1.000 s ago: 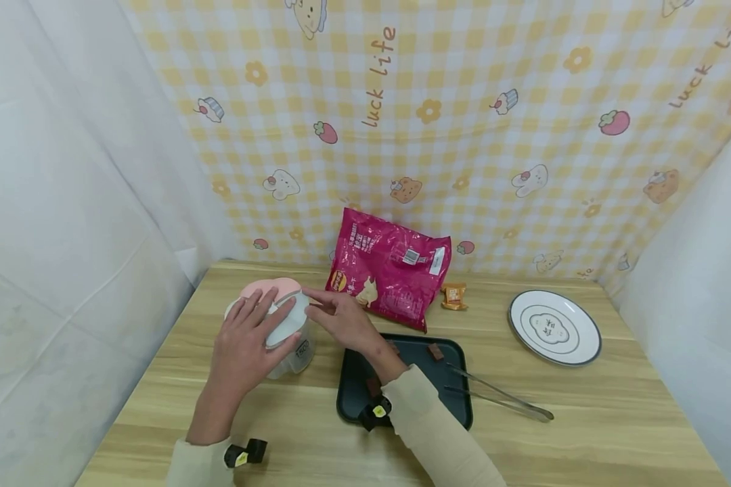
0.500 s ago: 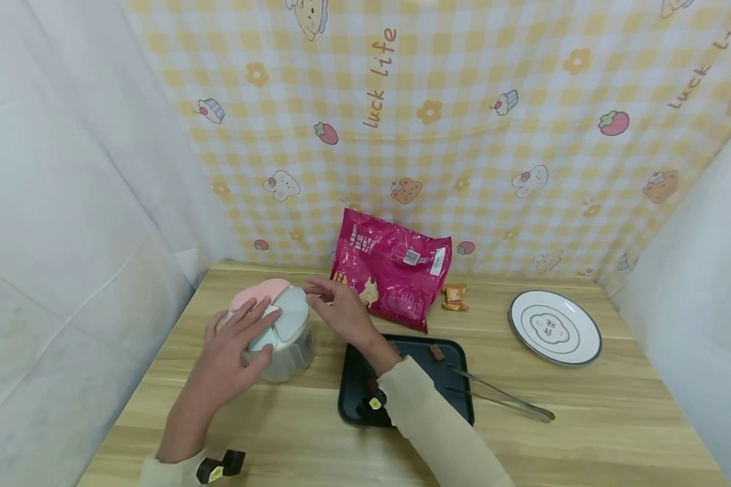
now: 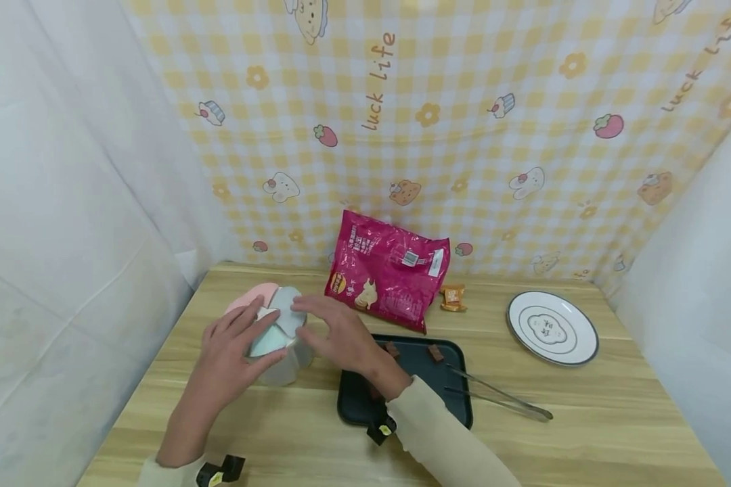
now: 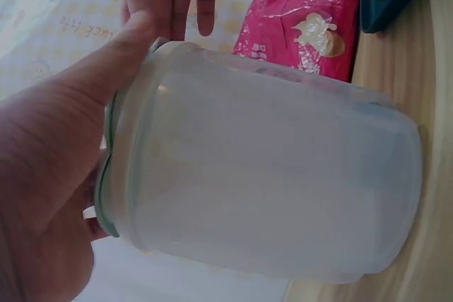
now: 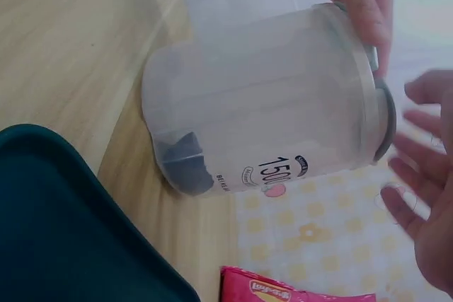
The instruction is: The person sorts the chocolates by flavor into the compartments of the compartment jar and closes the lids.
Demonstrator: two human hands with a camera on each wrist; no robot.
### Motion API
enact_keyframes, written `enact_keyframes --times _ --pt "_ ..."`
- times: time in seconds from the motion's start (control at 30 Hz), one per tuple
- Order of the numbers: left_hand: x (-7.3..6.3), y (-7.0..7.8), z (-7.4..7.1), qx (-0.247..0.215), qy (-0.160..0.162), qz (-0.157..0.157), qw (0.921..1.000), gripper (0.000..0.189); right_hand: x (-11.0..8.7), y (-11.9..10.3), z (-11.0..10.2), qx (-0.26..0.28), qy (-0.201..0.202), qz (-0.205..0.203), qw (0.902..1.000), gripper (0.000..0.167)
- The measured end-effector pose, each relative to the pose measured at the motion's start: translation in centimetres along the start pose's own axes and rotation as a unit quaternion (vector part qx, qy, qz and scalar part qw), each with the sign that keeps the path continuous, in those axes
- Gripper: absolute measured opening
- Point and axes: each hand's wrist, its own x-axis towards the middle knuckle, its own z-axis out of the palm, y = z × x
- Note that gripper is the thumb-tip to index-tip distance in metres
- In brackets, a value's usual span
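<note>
A clear plastic storage jar stands at the left of the table, printed "1500". Its lobed lid has pink, white, grey-blue and pale green sections. My left hand rests on top of the lid, fingers spread across its sections, with the thumb at the near side in the head view. My right hand is at the lid's right edge, fingers loosely bent, fingertips overlapping the grey-blue section in the head view. A dark piece shows inside one bottom corner of the jar.
Right of the jar lies a dark tray with several brown chocolate-like pieces. Metal tongs lean over its right side. Behind are a magenta chip bag and an orange wrapped snack. A white plate sits far right.
My left hand has drawn back toward the lid's left and near side. My right hand first moved off the lid to the right, then came back over the grey-blue section.
</note>
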Motion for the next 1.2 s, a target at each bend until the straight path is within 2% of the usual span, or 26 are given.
enact_keyframes --times 0.13,0.23,0.47,0.67,0.77,0.9,1.07,1.2 --pt "-0.4 0.0 -0.4 -0.003 -0.045 -0.019 0.9988 0.085 -0.2 0.0 0.1 0.018 -0.037 -0.055 0.9976 0.039" --pt "-0.6 -0.2 -0.6 -0.016 -0.059 -0.024 0.9978 0.081 -0.2 0.2 0.3 0.003 -0.052 -0.071 0.9961 0.041" --pt "-0.5 -1.4 -0.7 -0.042 -0.012 0.008 0.999 0.065 -0.3 0.8 0.3 -0.043 -0.033 -0.063 0.9965 0.049" --pt "-0.8 -2.4 -0.3 -0.066 -0.026 0.006 0.9974 0.072 -0.1 1.6 -0.2 -0.004 -0.06 -0.042 0.9973 0.051" --pt "-1.1 -2.6 -0.1 -0.07 -0.011 0.022 0.9973 0.073 0.0 1.9 -0.2 0.003 -0.077 -0.05 0.9958 0.058" --pt "-0.9 -2.7 0.2 -0.057 0.011 0.046 0.9972 0.07 -0.1 2.2 -0.2 -0.012 -0.094 -0.062 0.9936 0.068" --pt "-0.3 -2.6 0.9 -0.022 0.044 0.068 0.9965 0.079 -0.2 2.1 -0.7 -0.017 -0.118 -0.05 0.9916 0.065" --pt "0.1 -2.4 1.3 -0.015 0.066 0.07 0.9953 0.084 -0.2 1.8 -0.9 -0.012 -0.128 -0.061 0.9898 0.064"
